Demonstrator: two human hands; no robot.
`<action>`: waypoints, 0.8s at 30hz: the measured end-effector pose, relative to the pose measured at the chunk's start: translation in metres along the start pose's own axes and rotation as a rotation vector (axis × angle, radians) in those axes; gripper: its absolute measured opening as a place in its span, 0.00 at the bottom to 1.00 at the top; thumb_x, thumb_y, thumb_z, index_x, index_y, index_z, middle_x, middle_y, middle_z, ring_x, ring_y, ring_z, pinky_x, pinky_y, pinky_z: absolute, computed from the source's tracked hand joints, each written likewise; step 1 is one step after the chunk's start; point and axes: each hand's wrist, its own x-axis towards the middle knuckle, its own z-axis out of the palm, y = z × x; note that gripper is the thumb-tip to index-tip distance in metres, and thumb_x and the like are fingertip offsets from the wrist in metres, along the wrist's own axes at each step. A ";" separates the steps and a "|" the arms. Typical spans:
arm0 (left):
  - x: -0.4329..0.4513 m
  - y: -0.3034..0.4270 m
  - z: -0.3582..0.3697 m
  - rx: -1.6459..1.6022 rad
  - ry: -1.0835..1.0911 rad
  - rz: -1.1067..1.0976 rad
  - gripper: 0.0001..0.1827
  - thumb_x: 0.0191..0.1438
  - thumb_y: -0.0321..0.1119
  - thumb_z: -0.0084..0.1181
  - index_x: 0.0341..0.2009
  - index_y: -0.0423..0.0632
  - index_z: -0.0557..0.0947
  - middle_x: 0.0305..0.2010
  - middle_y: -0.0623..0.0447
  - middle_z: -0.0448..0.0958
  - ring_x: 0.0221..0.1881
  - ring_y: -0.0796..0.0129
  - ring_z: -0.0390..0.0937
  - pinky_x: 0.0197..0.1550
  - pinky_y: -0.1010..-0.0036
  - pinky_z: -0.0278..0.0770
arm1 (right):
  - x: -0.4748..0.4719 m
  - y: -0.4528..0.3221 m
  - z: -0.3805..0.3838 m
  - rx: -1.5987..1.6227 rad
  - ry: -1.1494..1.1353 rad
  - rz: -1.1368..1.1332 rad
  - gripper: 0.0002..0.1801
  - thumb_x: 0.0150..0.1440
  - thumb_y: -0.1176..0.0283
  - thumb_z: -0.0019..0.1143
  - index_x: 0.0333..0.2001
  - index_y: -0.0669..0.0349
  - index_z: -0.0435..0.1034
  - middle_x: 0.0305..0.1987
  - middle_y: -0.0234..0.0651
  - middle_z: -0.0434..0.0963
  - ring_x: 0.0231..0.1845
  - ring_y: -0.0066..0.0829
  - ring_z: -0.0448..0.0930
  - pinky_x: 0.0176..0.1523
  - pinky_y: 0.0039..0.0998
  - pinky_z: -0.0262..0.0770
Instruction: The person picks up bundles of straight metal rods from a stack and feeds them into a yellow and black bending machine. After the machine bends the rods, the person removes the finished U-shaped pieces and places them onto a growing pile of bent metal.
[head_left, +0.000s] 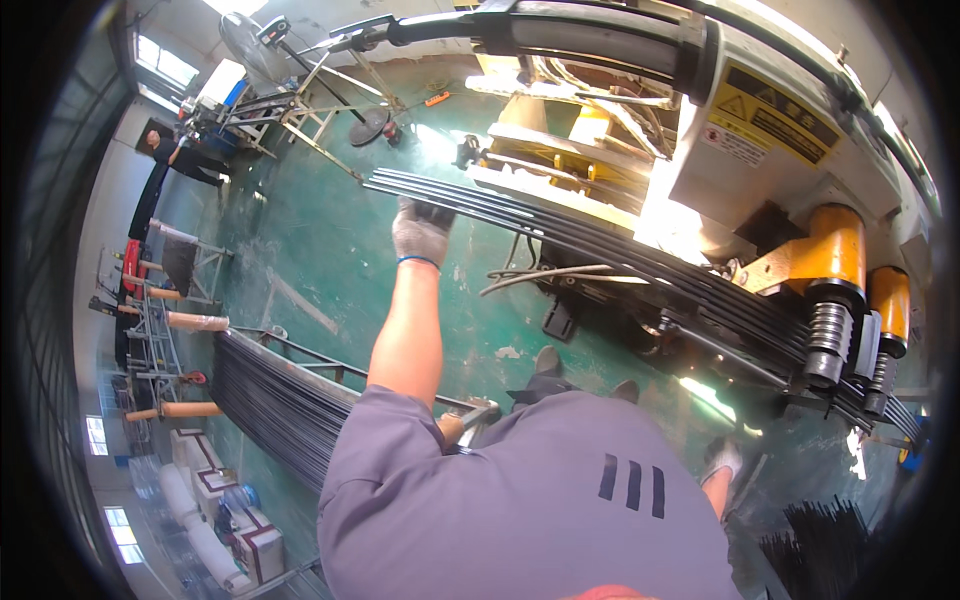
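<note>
My left hand (421, 231), in a grey glove with dark fingers, is at the far-left ends of several long black metal rods (577, 229). Its fingers curl at the near edge of the bundle, and the fingertips are hidden. Side by side, the rods slope down to the right, under two yellow cylinders (832, 240) with coil springs (829, 330) on a machine. My right hand (724, 457), also gloved, hangs low by my right side, apart from the rods. It is blurred, and I cannot make out its fingers.
A rack (292, 352) carrying many black rods (277, 405) stands on my left. More dark rods (817, 547) lie at lower right. Cables (555, 277) jut from the machine. A fan (251, 49), boxes (259, 544) and another person (184, 157) are farther off.
</note>
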 end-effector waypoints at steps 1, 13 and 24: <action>0.017 0.023 -0.006 0.008 0.048 0.033 0.26 0.70 0.56 0.47 0.52 0.46 0.80 0.55 0.44 0.80 0.57 0.46 0.77 0.64 0.45 0.74 | -0.009 0.008 0.001 0.009 0.024 0.006 0.22 0.64 0.54 0.61 0.49 0.61 0.72 0.40 0.39 0.79 0.36 0.37 0.79 0.36 0.40 0.71; 0.070 0.107 -0.045 0.462 -0.052 0.104 0.27 0.73 0.51 0.44 0.67 0.46 0.68 0.64 0.43 0.74 0.54 0.49 0.80 0.55 0.51 0.82 | -0.112 0.100 0.040 -0.032 -0.004 0.160 0.12 0.67 0.59 0.57 0.39 0.55 0.70 0.25 0.32 0.72 0.16 0.31 0.69 0.19 0.34 0.59; 0.086 0.127 -0.027 0.526 -0.097 -0.031 0.29 0.73 0.57 0.42 0.67 0.51 0.70 0.54 0.46 0.79 0.55 0.51 0.80 0.56 0.48 0.81 | -0.107 0.070 0.047 -0.015 -0.067 0.001 0.24 0.66 0.59 0.57 0.58 0.64 0.70 0.45 0.42 0.83 0.40 0.40 0.83 0.43 0.46 0.77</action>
